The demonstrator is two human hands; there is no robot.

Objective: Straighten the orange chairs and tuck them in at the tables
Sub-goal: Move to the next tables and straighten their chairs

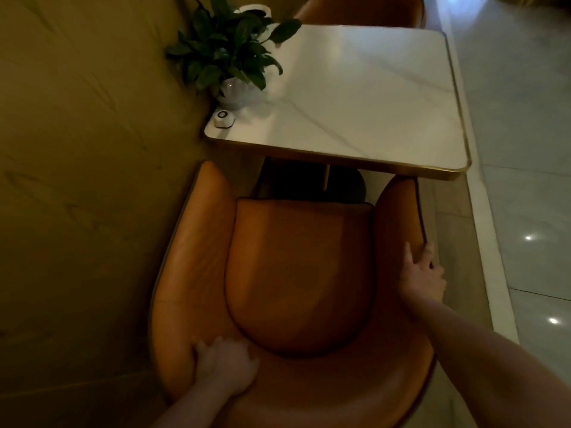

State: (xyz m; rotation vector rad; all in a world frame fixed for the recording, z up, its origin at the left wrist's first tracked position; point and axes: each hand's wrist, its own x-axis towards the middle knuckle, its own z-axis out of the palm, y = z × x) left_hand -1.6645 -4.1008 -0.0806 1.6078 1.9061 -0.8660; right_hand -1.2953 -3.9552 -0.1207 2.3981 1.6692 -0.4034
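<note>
An orange leather chair (296,273) with a curved shell back fills the lower middle of the head view, facing a white marble table (364,103) with a gold rim. Its right arm tip sits just under the table's near edge. My left hand (225,366) grips the backrest rim at the lower left, fingers curled over it. My right hand (421,273) grips the edge of the right armrest, thumb inside and fingers outside. A second orange chair (358,10) stands at the table's far side, only its back showing.
A green wall (80,180) runs close along the chair's left side. On the table's left corner stand a leafy plant in a glass vase (228,57) and a small white call button (223,117). A pale kerb and glossy tiled floor (525,149) lie to the right.
</note>
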